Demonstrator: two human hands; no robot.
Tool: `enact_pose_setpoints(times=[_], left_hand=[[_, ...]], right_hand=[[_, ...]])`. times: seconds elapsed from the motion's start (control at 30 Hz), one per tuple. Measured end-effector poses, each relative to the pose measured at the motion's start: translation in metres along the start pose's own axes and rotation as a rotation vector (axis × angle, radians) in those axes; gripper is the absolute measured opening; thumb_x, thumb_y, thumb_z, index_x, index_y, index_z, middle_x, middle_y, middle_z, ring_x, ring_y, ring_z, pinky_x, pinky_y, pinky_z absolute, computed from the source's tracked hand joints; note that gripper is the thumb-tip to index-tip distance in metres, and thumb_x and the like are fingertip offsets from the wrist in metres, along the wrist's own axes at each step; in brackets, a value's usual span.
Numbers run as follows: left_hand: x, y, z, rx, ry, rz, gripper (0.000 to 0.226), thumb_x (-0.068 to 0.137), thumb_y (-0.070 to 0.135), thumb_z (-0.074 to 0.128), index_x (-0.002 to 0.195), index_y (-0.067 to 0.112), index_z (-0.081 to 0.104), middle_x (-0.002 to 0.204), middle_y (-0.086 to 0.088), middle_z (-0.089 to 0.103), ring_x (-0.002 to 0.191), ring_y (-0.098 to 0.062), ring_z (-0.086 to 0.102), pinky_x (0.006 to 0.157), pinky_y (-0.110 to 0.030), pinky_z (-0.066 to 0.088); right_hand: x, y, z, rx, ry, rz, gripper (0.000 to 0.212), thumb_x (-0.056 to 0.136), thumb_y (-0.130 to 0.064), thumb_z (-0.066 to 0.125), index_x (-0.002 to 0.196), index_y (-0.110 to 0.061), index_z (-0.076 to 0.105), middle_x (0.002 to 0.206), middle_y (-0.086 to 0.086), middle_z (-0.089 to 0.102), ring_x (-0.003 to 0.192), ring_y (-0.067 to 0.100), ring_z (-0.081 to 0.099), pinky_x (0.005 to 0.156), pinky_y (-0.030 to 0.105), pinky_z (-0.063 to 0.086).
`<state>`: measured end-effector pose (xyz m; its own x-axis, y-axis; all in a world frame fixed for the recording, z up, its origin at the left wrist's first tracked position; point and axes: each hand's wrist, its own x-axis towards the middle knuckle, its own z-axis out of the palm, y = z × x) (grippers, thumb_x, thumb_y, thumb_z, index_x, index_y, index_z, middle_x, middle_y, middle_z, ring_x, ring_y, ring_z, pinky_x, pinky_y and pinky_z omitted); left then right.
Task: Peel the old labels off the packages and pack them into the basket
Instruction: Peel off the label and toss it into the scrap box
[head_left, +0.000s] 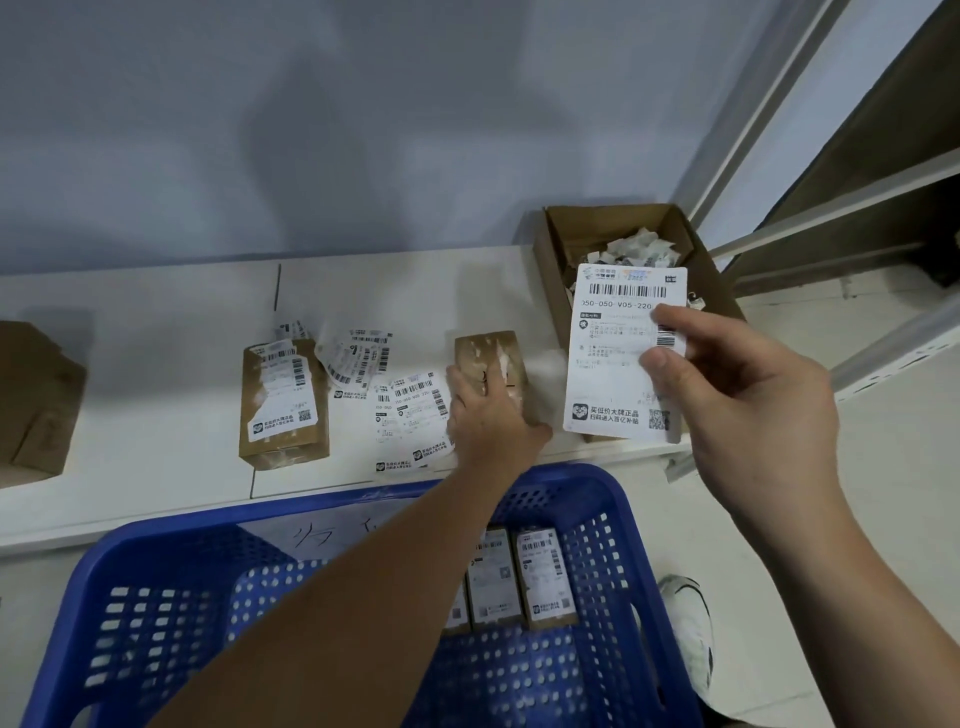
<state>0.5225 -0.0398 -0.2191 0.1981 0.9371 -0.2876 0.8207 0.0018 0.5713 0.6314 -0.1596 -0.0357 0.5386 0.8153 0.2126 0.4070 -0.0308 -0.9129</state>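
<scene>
My right hand (748, 410) pinches a white shipping label (618, 364) by its right edge and holds it upright above the table's right end. My left hand (491, 415) lies on a small brown package (491, 358) with torn label residue on top, fingers spread over its near end. Left of it, loose labels (410, 410) lie flat on the table. Another brown package (283, 402) with a partly torn label sits further left. The blue basket (613, 499) stands below the table edge, with labelled packages (519, 577) upright inside.
An open cardboard box (561, 244) holding crumpled label scraps sits at the table's back right. Another brown box (36, 395) is at the far left. Metal shelving (857, 218) rises on the right. A white shoe (685, 623) shows beside the basket.
</scene>
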Motion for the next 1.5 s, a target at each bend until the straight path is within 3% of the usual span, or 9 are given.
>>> enact_pose_setpoints(times=[0.27,0.47,0.63,0.77,0.9,1.03,1.13,1.27,1.5], left_hand=[[-0.043,-0.015,-0.072,-0.176,0.08,0.164,0.118,0.064,0.046,0.088,0.156,0.046,0.014,0.165,0.001,0.004,0.148,-0.034,0.023,0.12,-0.053,0.029],[-0.132,-0.051,-0.155,-0.231,0.153,0.243,0.113,0.061,0.05,0.084,0.154,0.05,0.02,0.16,0.017,0.009,0.144,-0.023,0.034,0.111,-0.047,0.045],[-0.194,-0.097,-0.177,-0.342,0.046,0.254,0.109,0.066,0.046,0.092,0.146,0.066,0.02,0.154,0.031,0.003,0.129,0.004,0.043,0.1,-0.022,0.053],[-0.203,-0.116,-0.178,-0.492,-0.076,0.208,0.094,0.072,0.054,0.085,0.131,0.08,0.017,0.141,0.047,-0.002,0.118,0.038,0.02,0.099,-0.003,0.037],[-0.183,-0.123,-0.19,-0.609,-0.047,0.205,0.072,0.093,0.049,0.056,0.148,0.066,0.013,0.141,0.024,0.027,0.122,0.021,0.04,0.097,-0.019,0.053],[-0.157,-0.129,-0.209,-0.561,-0.058,0.194,0.103,0.085,0.047,0.072,0.146,0.069,-0.008,0.148,0.02,0.025,0.122,0.013,0.046,0.082,-0.002,0.048],[-0.141,-0.136,-0.219,-0.52,-0.125,0.206,0.118,0.071,0.062,0.077,0.149,0.066,-0.012,0.159,0.024,0.015,0.135,-0.002,0.044,0.101,-0.02,0.048],[-0.136,-0.141,-0.213,-0.628,-0.337,0.266,0.128,0.075,0.027,0.09,0.151,0.064,-0.006,0.153,0.027,0.038,0.131,-0.011,0.056,0.101,-0.036,0.055],[-0.133,-0.135,-0.209,-0.918,-0.304,0.083,0.057,0.089,0.035,0.068,0.135,0.055,0.041,0.13,0.013,0.066,0.113,-0.016,0.07,0.085,-0.045,0.062]], right_hand=[[-0.004,-0.002,0.023,0.102,-0.079,0.064,0.029,0.09,-0.01,0.075,0.115,-0.026,0.075,0.077,-0.015,0.066,0.074,0.004,0.064,0.069,0.022,0.058],[-0.03,-0.026,0.077,0.581,-0.169,0.393,0.029,0.093,0.0,0.065,0.118,-0.014,0.071,0.094,0.005,0.078,0.089,0.02,0.075,0.073,0.031,0.063],[-0.061,-0.037,0.111,0.733,-0.304,0.516,0.031,0.093,-0.001,0.063,0.121,-0.01,0.069,0.1,0.008,0.077,0.085,0.02,0.073,0.068,0.034,0.063],[-0.074,-0.034,0.123,0.75,-0.342,0.54,0.029,0.092,0.001,0.061,0.117,-0.01,0.069,0.097,0.007,0.078,0.082,0.015,0.075,0.064,0.026,0.059],[-0.076,-0.03,0.128,0.671,-0.368,0.491,0.029,0.088,0.001,0.063,0.115,-0.009,0.07,0.1,0.011,0.077,0.088,0.02,0.075,0.067,0.029,0.06],[-0.072,-0.028,0.127,0.548,-0.44,0.384,0.033,0.079,-0.01,0.071,0.112,-0.016,0.073,0.106,0.014,0.076,0.099,0.029,0.075,0.075,0.038,0.062],[-0.072,-0.025,0.126,0.486,-0.506,0.319,0.031,0.076,-0.025,0.079,0.107,-0.025,0.077,0.107,0.016,0.075,0.101,0.036,0.073,0.084,0.049,0.06],[-0.073,-0.025,0.128,0.472,-0.547,0.296,0.026,0.076,-0.023,0.077,0.101,-0.029,0.079,0.105,0.013,0.077,0.098,0.035,0.074,0.081,0.049,0.061],[-0.074,-0.024,0.13,0.462,-0.545,0.302,0.027,0.074,-0.017,0.075,0.1,-0.025,0.079,0.101,0.012,0.077,0.097,0.032,0.075,0.079,0.041,0.063]])
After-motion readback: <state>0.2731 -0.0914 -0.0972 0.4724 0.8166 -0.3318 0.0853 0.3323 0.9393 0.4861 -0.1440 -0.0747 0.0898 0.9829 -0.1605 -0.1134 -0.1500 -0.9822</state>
